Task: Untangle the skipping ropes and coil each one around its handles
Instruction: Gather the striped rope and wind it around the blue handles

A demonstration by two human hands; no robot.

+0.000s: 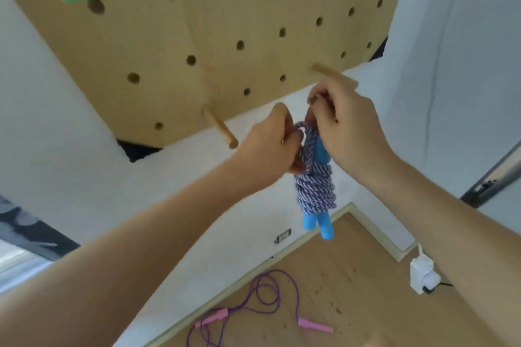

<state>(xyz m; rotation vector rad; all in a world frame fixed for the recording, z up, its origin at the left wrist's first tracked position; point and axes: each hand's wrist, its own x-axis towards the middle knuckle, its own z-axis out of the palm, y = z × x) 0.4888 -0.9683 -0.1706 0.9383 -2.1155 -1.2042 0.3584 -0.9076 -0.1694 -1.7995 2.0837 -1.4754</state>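
Currently the blue-handled, purple-and-white twisted rope bundle (314,183) is pinched at its top loop by both hands, left hand (277,144) at nine o'clock, right hand (345,132) at one; if either pinch loosens, the coils may be unwound.

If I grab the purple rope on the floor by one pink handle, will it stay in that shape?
Probably not. The purple rope lies in loose loops, so it looks floppy and would likely dangle and unwind. It looks thin, so probably light. The other pink handle would likely drag along behind.
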